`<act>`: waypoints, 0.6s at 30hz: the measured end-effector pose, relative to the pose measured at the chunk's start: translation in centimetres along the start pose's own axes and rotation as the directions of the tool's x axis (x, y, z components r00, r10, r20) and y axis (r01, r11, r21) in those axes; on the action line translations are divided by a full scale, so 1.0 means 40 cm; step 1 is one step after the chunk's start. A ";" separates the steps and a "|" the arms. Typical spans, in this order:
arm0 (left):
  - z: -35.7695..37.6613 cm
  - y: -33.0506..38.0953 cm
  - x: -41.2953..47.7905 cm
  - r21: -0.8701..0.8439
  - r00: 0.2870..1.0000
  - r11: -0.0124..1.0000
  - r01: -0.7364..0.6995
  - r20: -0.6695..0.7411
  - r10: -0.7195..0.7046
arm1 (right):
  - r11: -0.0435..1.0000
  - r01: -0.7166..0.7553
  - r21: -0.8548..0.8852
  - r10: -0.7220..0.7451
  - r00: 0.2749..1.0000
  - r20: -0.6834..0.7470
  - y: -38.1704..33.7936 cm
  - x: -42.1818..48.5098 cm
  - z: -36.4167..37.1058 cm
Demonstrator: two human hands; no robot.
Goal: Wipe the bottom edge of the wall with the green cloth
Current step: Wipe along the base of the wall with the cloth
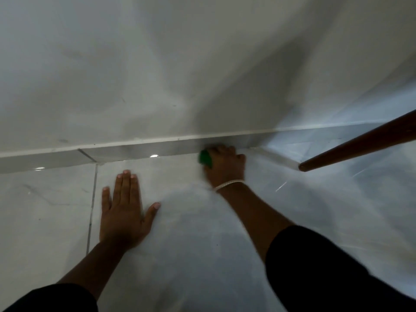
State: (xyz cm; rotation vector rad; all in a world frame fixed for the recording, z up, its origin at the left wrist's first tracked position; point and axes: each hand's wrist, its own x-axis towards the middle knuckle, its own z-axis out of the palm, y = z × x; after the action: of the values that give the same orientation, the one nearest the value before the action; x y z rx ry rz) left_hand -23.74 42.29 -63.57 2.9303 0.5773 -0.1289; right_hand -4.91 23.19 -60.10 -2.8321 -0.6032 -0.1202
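A white wall (157, 75) fills the upper half of the head view. Along its foot runs a glossy grey skirting strip (126, 150), meeting the tiled floor. My right hand (227, 164) is shut on a bunched green cloth (205, 159) and presses it against the skirting strip right of centre; only the cloth's left part shows past my fingers. A thin pale band circles that wrist. My left hand (125, 208) lies flat on the floor with fingers spread, holding nothing, a short way in front of the wall.
A brown wooden leg or pole (360, 144) slants in from the right edge, its end close to the floor just right of my right hand. The floor (45, 210) is glossy pale tile with a dark grout line left of my left hand.
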 end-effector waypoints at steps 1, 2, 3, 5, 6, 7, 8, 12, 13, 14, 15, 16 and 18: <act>-0.001 0.000 -0.001 -0.001 1.000 1.000 -0.005 -0.006 0.005 | 0.998 -0.055 -0.040 0.055 0.998 -0.002 0.069 0.004 -0.015; -0.001 0.000 -0.001 -0.005 1.000 1.000 -0.010 -0.008 0.010 | 0.989 -0.119 -0.093 0.121 0.992 0.023 0.135 0.008 -0.034; -0.001 0.001 -0.001 -0.007 1.000 1.000 -0.013 -0.008 0.013 | 0.971 -0.184 -0.152 0.193 0.980 0.047 0.194 0.012 -0.052; -0.001 0.002 -0.002 0.002 1.000 1.000 -0.015 -0.008 0.015 | 0.927 -0.311 -0.208 0.324 0.946 0.029 0.265 0.020 -0.074; -0.001 0.003 -0.002 0.007 1.000 1.000 -0.015 -0.011 0.015 | 0.908 -0.375 -0.187 0.383 0.924 0.009 0.270 0.024 -0.073; -0.002 0.004 -0.002 0.008 1.000 1.000 -0.017 -0.012 0.018 | 0.885 -0.444 -0.141 0.448 0.894 -0.008 0.257 0.026 -0.064; -0.002 0.005 -0.001 0.008 1.000 1.000 -0.022 -0.011 0.022 | 0.854 -0.511 -0.095 0.512 0.859 -0.019 0.229 0.025 -0.052; 0.000 0.003 0.003 0.002 0.999 0.999 -0.033 -0.005 0.033 | 0.902 -0.429 0.054 0.432 0.897 -0.093 0.022 -0.028 0.017; 0.001 0.001 0.003 0.002 0.999 0.999 -0.033 -0.006 0.033 | 0.927 -0.359 0.111 0.370 0.923 -0.104 -0.051 -0.050 0.034; 0.002 0.000 0.004 0.009 0.999 0.999 -0.032 -0.006 0.032 | 0.947 -0.281 0.156 0.298 0.950 -0.098 -0.125 -0.069 0.047; 0.003 -0.001 0.004 0.017 1.000 0.999 -0.031 -0.003 0.031 | 0.961 -0.204 0.184 0.221 0.972 -0.079 -0.190 -0.085 0.056; 0.005 -0.003 0.004 0.022 1.000 0.999 -0.028 0.000 0.028 | 0.970 -0.142 0.197 0.154 0.987 -0.045 -0.240 -0.096 0.062; 0.005 -0.005 0.007 0.017 1.000 1.000 -0.020 0.003 0.020 | 0.984 -0.051 0.168 0.050 0.999 0.010 -0.261 -0.091 0.070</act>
State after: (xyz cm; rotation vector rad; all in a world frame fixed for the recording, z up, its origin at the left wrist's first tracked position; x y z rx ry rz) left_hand -23.57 42.54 -63.83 2.9508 0.5491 -0.1356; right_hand -12.44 31.70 -61.00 -2.6823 -0.5166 -0.0494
